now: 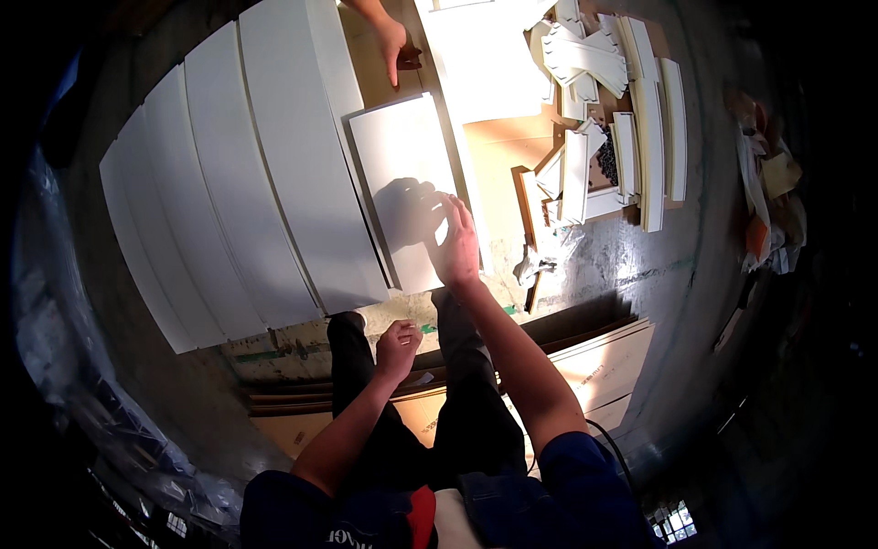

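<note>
A rectangular white panel (393, 142) lies in front of me, beside a row of larger white panels. Over its right side is my right hand (457, 247), with fingers bent and a gap between thumb and fingers; a shadow falls on the panel. Whether the fingertips touch it, I cannot tell. My left hand (399, 350) hangs loosely curled above my legs, with nothing visible in it. At the panel's far end, another person's hand (395, 50) reaches in with fingers pointing down over a brown cardboard surface (368, 80).
Large white panels (293, 137) overlap on the left. To the right, white strips (585, 55) are heaped on cardboard (508, 151), with small dark pieces (607, 157) among them. A crumpled clear bag (530, 267) lies near them. Cardboard sheets (594, 366) are stacked by my legs.
</note>
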A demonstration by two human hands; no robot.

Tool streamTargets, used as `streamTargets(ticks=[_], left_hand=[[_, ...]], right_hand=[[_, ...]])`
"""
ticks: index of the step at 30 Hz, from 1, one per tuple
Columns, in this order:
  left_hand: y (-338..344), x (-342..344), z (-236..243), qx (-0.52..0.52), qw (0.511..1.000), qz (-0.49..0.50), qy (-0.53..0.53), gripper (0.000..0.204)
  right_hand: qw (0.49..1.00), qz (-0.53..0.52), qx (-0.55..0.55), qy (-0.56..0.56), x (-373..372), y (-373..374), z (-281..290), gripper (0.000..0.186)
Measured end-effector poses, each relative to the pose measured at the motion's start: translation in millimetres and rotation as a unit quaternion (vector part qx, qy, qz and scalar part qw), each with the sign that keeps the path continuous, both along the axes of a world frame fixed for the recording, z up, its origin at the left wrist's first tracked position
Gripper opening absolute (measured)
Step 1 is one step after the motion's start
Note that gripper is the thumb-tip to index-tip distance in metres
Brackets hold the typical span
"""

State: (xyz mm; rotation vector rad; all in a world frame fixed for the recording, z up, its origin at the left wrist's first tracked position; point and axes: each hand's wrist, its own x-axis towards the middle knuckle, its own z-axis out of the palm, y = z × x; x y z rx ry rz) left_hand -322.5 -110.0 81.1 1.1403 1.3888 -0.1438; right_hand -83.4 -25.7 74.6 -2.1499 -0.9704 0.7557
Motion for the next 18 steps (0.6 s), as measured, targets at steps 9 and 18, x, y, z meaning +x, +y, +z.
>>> streamTargets(ticks=[9, 18], left_hand=[[-37.9, 45.6, -18.7, -0.04, 0.989, 0.143, 0.011, 0.029], [-16.7, 84.0, -55.7, -0.134, 0.784, 0.606, -0.002, 0.029]], right_hand=[[0.989, -0.01, -0.066, 0.134, 25.2, 0.4, -16.0, 0.078], [0.993, -0.011, -0.018, 0.116, 24.5, 3.4, -44.0, 0.091]])
